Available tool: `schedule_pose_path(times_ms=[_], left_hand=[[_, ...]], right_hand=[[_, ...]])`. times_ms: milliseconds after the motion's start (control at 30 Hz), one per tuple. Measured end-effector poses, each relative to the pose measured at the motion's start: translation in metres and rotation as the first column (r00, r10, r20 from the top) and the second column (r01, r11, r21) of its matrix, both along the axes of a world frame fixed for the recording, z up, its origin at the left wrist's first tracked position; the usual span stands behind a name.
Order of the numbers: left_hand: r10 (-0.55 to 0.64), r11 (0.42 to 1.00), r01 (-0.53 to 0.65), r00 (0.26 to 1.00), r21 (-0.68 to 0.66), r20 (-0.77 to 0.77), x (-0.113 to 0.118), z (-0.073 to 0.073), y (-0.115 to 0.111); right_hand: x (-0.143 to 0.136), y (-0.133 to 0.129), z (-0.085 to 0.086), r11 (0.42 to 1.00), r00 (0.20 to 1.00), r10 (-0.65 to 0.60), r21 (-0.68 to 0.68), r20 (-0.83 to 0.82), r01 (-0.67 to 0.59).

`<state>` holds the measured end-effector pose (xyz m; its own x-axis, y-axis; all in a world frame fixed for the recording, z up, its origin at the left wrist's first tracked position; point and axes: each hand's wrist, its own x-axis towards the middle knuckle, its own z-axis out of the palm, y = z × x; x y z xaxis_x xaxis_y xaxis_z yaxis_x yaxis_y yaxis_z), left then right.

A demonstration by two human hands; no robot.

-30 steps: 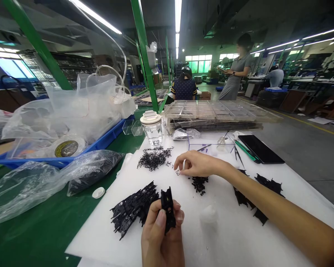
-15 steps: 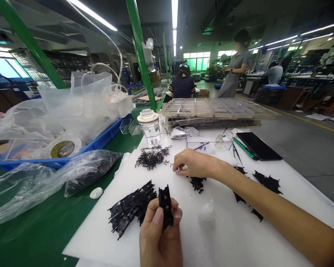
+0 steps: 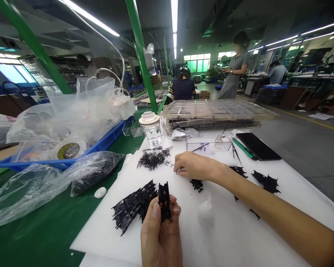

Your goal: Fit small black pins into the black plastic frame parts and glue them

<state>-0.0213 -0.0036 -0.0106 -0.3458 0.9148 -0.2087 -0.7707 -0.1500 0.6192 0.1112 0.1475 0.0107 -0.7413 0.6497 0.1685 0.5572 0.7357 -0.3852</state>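
A black part (image 3: 163, 196) stood upright in the left hand (image 3: 161, 237), well on the near side of the jar (image 3: 152, 134).
The left thumb and fingers were closed around the part's sides, probably to steady it with its long face turned to the wearer. To the jar's near right, the right hand (image 3: 193, 165) had its fingertips bent down at the sheet (image 3: 102, 237); whether they pinched anything, I could not tell. The clips (image 3: 153, 158) lay heaped just in front of the jar and the bits (image 3: 197, 185) farther to its right, seemingly sorted by kind for easy reach. The part looked narrow and matte, with pronged top corners and small openings; similar pieces (image 3: 133, 205) were piled to the jar's near left, beyond the clips.
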Motion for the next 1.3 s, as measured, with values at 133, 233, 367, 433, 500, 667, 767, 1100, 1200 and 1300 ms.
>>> schedule_pose_path(times_ms=[133,233,367,433,500,667,767,1100,1200,1300], left_hand=[[-0.005,1.000,0.006,1.000,0.028,-0.013,0.000,-0.003,0.002],[-0.014,0.999,0.015,1.000,0.040,-0.023,-0.001,-0.005,0.002],[-0.017,0.999,0.019,0.999,0.043,-0.039,-0.002,-0.004,0.000],[-0.016,0.999,0.018,0.999,0.042,-0.050,-0.001,-0.003,-0.001],[-0.014,0.999,0.017,0.998,0.038,-0.065,-0.001,-0.003,-0.001],[-0.019,1.000,0.020,0.997,0.016,-0.078,0.001,-0.002,-0.003],[-0.021,1.000,0.021,0.996,0.003,-0.087,0.002,0.000,-0.004],[-0.057,0.998,0.054,0.991,-0.035,-0.120,0.002,0.002,-0.004],[-0.058,0.998,0.057,0.993,-0.015,-0.108,-0.001,-0.001,-0.002],[-0.055,0.998,0.057,0.994,0.011,-0.095,-0.002,-0.002,-0.002]], right_hand=[[0.000,-0.002,-0.002,1.000,1.000,-0.002,0.019,-0.024,0.002],[0.001,0.000,-0.005,0.999,0.999,0.017,0.033,-0.034,-0.015],[0.003,0.005,-0.007,0.996,0.996,0.074,0.044,-0.043,-0.072],[0.005,0.007,-0.009,0.995,0.994,0.094,0.044,-0.054,-0.092],[0.007,0.008,-0.009,0.995,0.992,0.099,0.037,-0.073,-0.097],[0.010,0.009,-0.011,0.998,0.990,0.063,0.003,-0.129,-0.063],[0.010,0.008,-0.011,0.999,0.990,0.048,-0.011,-0.134,-0.050],[0.007,0.003,-0.009,0.999,0.982,-0.018,-0.041,-0.190,0.010],[0.006,-0.002,0.001,0.997,0.958,-0.073,-0.042,-0.277,0.064],[0.006,-0.011,0.020,0.993,0.914,-0.116,-0.054,-0.389,0.103]])
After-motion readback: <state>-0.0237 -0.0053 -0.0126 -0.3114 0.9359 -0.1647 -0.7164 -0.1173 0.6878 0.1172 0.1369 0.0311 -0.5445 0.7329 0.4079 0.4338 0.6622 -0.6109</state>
